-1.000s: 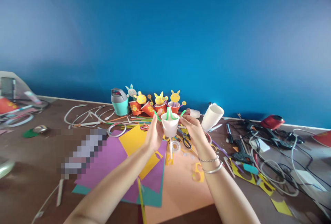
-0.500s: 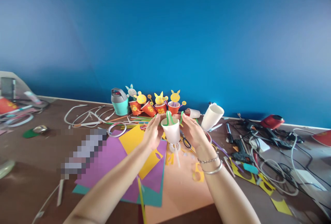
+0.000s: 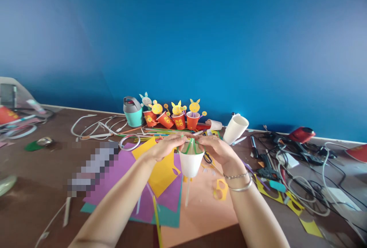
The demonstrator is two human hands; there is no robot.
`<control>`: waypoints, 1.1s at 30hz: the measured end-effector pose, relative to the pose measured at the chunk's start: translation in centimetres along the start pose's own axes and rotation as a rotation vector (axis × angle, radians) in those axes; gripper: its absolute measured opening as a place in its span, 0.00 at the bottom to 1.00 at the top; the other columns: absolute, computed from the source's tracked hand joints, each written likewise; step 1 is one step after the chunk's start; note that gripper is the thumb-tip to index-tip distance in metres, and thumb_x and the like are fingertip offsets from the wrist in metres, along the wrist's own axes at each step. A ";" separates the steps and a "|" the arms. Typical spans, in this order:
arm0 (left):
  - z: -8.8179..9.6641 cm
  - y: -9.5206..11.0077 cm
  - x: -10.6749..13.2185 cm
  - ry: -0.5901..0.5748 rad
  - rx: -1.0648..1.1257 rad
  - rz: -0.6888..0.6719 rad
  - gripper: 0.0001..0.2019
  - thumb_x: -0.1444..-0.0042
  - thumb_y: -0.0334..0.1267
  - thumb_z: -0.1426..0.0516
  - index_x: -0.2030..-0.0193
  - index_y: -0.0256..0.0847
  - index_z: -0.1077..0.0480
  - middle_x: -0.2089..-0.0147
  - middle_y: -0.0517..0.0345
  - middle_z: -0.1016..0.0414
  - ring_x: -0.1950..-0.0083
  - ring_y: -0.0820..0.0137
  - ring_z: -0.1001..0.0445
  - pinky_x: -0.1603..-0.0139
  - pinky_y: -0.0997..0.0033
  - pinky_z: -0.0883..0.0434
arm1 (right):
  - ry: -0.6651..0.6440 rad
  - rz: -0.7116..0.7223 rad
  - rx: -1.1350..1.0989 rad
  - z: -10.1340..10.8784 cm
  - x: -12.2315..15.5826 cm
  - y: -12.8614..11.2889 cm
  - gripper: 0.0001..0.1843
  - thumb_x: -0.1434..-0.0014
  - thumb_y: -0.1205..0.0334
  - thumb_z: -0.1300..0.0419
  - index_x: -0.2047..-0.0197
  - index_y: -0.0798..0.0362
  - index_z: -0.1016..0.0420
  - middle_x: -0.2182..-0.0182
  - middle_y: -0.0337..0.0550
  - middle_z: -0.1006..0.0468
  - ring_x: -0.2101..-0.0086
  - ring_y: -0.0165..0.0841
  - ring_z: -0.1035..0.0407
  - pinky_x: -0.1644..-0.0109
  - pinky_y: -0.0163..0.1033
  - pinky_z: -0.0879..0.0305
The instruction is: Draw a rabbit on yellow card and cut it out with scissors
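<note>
A white paper cup [image 3: 191, 165] hangs over the peach paper, between my two hands. Thin green strips [image 3: 192, 146] stand up inside it and bend outward over the rim; whether they are straws or wire I cannot tell. A thin white straw [image 3: 187, 195] sticks out below the cup's base. My left hand [image 3: 168, 145] pinches a strip at the left of the rim. Opposite it, my right hand [image 3: 220, 151] has its fingers closed on the strips at the right. The fingertips partly hide the strip ends.
Red cups with yellow animal heads [image 3: 178, 121] line the wall beside a teal pot [image 3: 133, 115]. A white cup [image 3: 236, 128] leans at the right. Purple sheets [image 3: 114, 179], a yellow sheet [image 3: 163, 175], scissors [image 3: 207, 158], a glue gun [image 3: 266, 169] and cables surround my hands.
My hands have come lower and closer together over the cup. The green strips, spread upright before, now bend down toward the rim. The cup has come nearer to me.
</note>
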State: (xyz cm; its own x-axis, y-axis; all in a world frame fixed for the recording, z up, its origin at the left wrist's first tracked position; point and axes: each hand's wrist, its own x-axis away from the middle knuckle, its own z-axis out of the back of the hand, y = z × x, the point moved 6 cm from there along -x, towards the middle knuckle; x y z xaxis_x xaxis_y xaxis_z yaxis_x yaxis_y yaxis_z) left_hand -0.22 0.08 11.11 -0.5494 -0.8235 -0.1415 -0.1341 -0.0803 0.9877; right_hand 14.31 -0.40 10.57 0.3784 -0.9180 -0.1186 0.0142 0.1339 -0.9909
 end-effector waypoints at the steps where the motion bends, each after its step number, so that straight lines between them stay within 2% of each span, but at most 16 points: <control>1: 0.0 0.3 0.1 -0.021 -0.049 -0.014 0.17 0.46 0.46 0.40 0.81 0.39 0.29 0.69 0.53 0.24 0.65 0.66 0.28 0.67 0.71 0.35 | -0.040 -0.010 0.025 -0.2 0.1 0.0 0.20 0.46 0.51 0.41 0.85 0.50 0.35 0.82 0.38 0.32 0.77 0.31 0.38 0.68 0.40 0.39; 4: -0.1 1.4 0.5 -0.086 -0.146 -0.059 0.08 0.48 0.43 0.38 0.68 0.40 0.23 0.67 0.55 0.23 0.68 0.68 0.29 0.69 0.73 0.35 | -0.129 -0.035 0.064 -0.8 0.2 0.1 0.20 0.47 0.51 0.41 0.85 0.49 0.35 0.82 0.37 0.33 0.76 0.31 0.39 0.67 0.40 0.40; 8: -0.1 2.0 0.8 -0.113 -0.160 -0.076 0.09 0.50 0.42 0.37 0.67 0.40 0.23 0.71 0.56 0.25 0.70 0.68 0.30 0.68 0.72 0.35 | -0.159 -0.025 0.063 -1.2 0.3 0.1 0.19 0.46 0.51 0.40 0.84 0.49 0.32 0.80 0.37 0.31 0.75 0.31 0.38 0.66 0.38 0.38; 11: 0.3 1.3 0.6 -0.060 -0.049 -0.037 0.13 0.44 0.47 0.41 0.68 0.39 0.23 0.71 0.56 0.25 0.67 0.67 0.29 0.62 0.71 0.34 | -0.052 -0.049 -0.091 -0.9 0.2 0.2 0.16 0.46 0.50 0.38 0.80 0.49 0.28 0.77 0.37 0.27 0.72 0.32 0.34 0.63 0.38 0.36; 13: 0.7 1.0 0.3 0.036 0.148 -0.050 0.16 0.42 0.50 0.43 0.67 0.39 0.24 0.63 0.52 0.22 0.57 0.62 0.26 0.55 0.67 0.34 | 0.061 -0.070 -0.230 -0.5 0.2 0.3 0.14 0.49 0.49 0.36 0.76 0.50 0.25 0.74 0.38 0.25 0.70 0.32 0.32 0.62 0.39 0.36; 16: 0.7 0.3 -0.3 0.085 0.414 -0.025 0.19 0.45 0.54 0.43 0.64 0.38 0.24 0.54 0.48 0.22 0.49 0.56 0.27 0.50 0.63 0.34 | 0.162 -0.081 -0.350 -0.2 0.1 0.3 0.16 0.51 0.46 0.35 0.73 0.51 0.26 0.72 0.40 0.23 0.68 0.34 0.30 0.62 0.39 0.36; 21: 0.5 0.1 -0.8 0.146 0.465 -0.021 0.17 0.46 0.51 0.41 0.71 0.37 0.24 0.52 0.46 0.22 0.49 0.57 0.26 0.55 0.66 0.32 | 0.234 -0.103 -0.437 0.1 0.2 -0.1 0.17 0.51 0.45 0.35 0.74 0.51 0.28 0.72 0.40 0.23 0.68 0.34 0.30 0.64 0.38 0.37; 25: 0.1 -0.3 -0.6 0.124 0.430 -0.034 0.18 0.46 0.49 0.41 0.78 0.38 0.28 0.52 0.49 0.22 0.52 0.59 0.26 0.61 0.69 0.32 | 0.204 -0.078 -0.463 0.0 0.3 -0.6 0.16 0.49 0.47 0.36 0.75 0.51 0.28 0.72 0.39 0.24 0.69 0.33 0.31 0.64 0.38 0.38; 30: -0.1 -0.5 -0.2 0.040 0.272 0.032 0.19 0.50 0.44 0.40 0.87 0.39 0.35 0.56 0.50 0.23 0.56 0.64 0.28 0.62 0.69 0.34 | 0.104 -0.053 -0.224 -0.2 0.7 -1.2 0.17 0.50 0.54 0.36 0.83 0.53 0.32 0.75 0.39 0.28 0.69 0.31 0.35 0.63 0.37 0.41; 33: -0.2 -0.1 0.1 0.015 0.165 0.062 0.18 0.54 0.43 0.39 0.89 0.39 0.35 0.57 0.50 0.23 0.54 0.63 0.29 0.60 0.69 0.35 | 0.010 -0.034 -0.064 -0.6 1.1 -1.6 0.18 0.49 0.55 0.38 0.85 0.53 0.32 0.79 0.38 0.31 0.70 0.30 0.37 0.66 0.36 0.44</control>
State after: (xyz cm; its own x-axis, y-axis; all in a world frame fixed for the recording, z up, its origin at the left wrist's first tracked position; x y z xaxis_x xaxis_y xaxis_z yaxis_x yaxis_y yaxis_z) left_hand -0.10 -0.06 10.96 -0.5487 -0.8323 -0.0781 -0.2343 0.0635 0.9701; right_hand 14.15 -1.79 11.96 0.3698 -0.9252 -0.0850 -0.0324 0.0786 -0.9964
